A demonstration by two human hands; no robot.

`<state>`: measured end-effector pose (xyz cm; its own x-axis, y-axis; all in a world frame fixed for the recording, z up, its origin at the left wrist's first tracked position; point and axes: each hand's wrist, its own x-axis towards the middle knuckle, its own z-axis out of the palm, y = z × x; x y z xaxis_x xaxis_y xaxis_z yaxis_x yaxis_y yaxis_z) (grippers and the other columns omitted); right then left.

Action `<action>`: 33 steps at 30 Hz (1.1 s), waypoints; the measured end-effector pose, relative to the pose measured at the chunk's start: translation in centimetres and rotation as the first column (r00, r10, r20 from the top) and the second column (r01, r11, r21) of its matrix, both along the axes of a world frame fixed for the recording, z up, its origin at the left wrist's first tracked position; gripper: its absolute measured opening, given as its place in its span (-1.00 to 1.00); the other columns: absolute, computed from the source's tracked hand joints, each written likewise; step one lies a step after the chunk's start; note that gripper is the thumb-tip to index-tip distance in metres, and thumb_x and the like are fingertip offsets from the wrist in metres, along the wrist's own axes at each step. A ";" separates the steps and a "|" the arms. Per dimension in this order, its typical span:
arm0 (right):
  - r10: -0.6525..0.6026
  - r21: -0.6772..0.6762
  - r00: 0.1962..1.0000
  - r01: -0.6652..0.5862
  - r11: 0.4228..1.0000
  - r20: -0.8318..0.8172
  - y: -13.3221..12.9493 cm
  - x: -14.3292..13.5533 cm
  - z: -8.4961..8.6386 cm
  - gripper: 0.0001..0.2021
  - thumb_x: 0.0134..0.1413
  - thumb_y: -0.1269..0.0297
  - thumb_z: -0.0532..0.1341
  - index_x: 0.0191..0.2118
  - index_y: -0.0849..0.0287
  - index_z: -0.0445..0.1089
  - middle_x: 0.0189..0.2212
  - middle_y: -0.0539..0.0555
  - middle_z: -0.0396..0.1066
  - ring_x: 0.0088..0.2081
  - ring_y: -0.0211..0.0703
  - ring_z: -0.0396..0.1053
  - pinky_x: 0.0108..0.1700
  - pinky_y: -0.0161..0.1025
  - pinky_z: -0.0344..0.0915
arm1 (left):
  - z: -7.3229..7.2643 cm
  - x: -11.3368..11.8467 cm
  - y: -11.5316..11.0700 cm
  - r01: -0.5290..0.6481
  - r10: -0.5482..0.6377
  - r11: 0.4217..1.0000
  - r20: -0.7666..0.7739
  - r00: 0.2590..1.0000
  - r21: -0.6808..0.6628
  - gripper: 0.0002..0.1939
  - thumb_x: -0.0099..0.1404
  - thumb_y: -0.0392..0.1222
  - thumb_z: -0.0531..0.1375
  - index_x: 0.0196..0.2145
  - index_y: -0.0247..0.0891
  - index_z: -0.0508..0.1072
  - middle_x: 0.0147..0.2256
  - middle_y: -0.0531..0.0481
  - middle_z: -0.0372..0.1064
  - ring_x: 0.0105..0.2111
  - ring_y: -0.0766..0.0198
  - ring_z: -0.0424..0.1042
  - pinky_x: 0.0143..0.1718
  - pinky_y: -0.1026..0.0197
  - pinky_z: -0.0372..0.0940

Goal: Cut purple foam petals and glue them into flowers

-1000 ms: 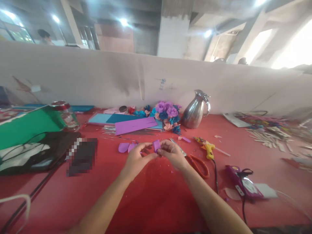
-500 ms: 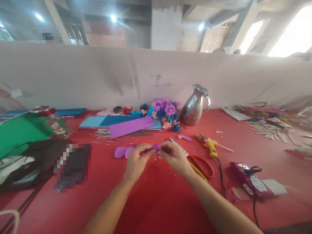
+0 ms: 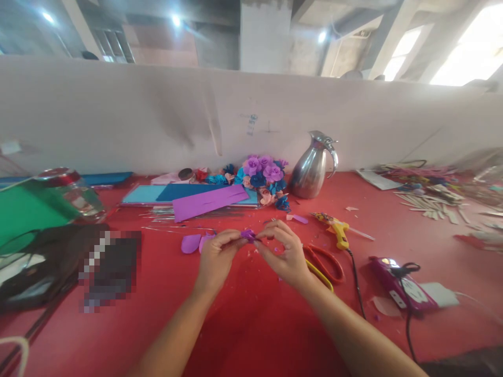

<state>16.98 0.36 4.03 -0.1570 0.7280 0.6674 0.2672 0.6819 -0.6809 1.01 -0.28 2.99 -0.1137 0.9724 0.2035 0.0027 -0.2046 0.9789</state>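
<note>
My left hand [image 3: 220,254] pinches a small crumpled purple paper flower piece [image 3: 248,235] between thumb and fingertips, just above the red table. From the other side, my right hand [image 3: 286,254] has its thumb and index fingertips closed at the right edge of the piece, its other fingers curled above. Loose purple paper petals [image 3: 190,244] lie beside my left hand, one partly hidden by it. Scissors with red and yellow handles [image 3: 325,263] rest by my right hand, which hides their blades.
A yellow glue gun [image 3: 340,234] with a black cord lies at right, near a purple power strip [image 3: 403,285]. Behind stand a steel jug [image 3: 310,170] and paper flowers [image 3: 259,168]. A purple paper strip [image 3: 210,202] tops blue sheets. A jar [image 3: 74,193] is at left.
My right hand's fingers have lifted and spread a little from the purple piece, showing more of it. The view has shifted slightly.
</note>
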 end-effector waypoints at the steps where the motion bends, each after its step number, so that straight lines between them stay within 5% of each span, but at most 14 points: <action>1: -0.006 0.010 1.000 0.006 1.000 0.009 0.0 -0.1 -0.1 -0.92 0.03 0.39 0.22 -0.32 0.10 0.41 -0.40 0.05 0.38 -0.32 -0.16 0.34 -0.29 -0.22 0.29 | 0.1 0.1 0.0 0.006 -0.006 1.000 0.006 1.000 -0.004 -0.91 0.05 -0.22 0.29 -0.42 -0.14 0.60 -0.36 0.05 0.51 -0.29 0.23 0.44 -0.18 0.22 0.32; 8: -0.145 0.208 0.971 0.104 0.973 0.192 -0.3 -0.4 -1.4 -0.88 0.08 0.40 0.19 -0.30 0.06 0.44 -0.38 0.07 0.48 -0.34 -0.11 0.36 -0.23 -0.13 0.27 | 0.3 0.1 -0.3 0.017 -0.017 0.999 0.020 1.000 -0.045 -0.89 0.02 -0.21 0.29 -0.42 -0.18 0.59 -0.35 0.02 0.53 -0.27 0.20 0.44 -0.12 0.17 0.30; 13: -0.160 0.207 0.964 0.116 0.971 0.211 -0.5 -0.5 -1.4 -0.86 0.10 0.42 0.16 -0.26 0.07 0.43 -0.37 0.07 0.50 -0.35 -0.11 0.38 -0.23 -0.12 0.27 | 0.3 0.2 -0.1 0.041 -0.037 0.997 0.061 0.997 -0.069 -0.90 0.01 -0.24 0.29 -0.44 -0.20 0.57 -0.40 0.04 0.51 -0.32 0.23 0.41 -0.16 0.19 0.29; 28: -0.125 -0.144 0.991 0.118 0.982 -0.040 -0.3 -1.0 -1.0 -0.89 -0.01 0.38 0.24 -0.29 0.12 0.38 -0.45 0.01 0.41 -0.41 -0.21 0.33 -0.32 -0.26 0.27 | 0.6 0.6 -0.4 0.046 -0.031 0.993 0.133 0.991 -0.110 -0.95 0.00 -0.24 0.30 -0.48 -0.20 0.55 -0.46 0.06 0.50 -0.34 0.24 0.43 -0.20 0.21 0.30; 33: 0.026 -0.355 0.994 -0.062 0.933 -0.107 0.1 -0.9 -0.9 -0.94 0.02 0.30 0.22 -0.41 0.15 0.41 -0.50 0.01 0.42 -0.43 -0.22 0.32 -0.33 -0.27 0.27 | 0.7 0.6 -0.4 0.051 -0.030 0.989 0.141 0.990 -0.142 -0.87 0.00 -0.18 0.31 -0.43 -0.24 0.55 -0.41 0.02 0.51 -0.33 0.24 0.43 -0.19 0.20 0.30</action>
<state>16.13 0.42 3.18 -0.1411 0.9148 0.3784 0.1617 0.3984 -0.9028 1.64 -0.72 3.73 -0.0909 0.9948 0.0457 -0.1398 -0.0582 0.9885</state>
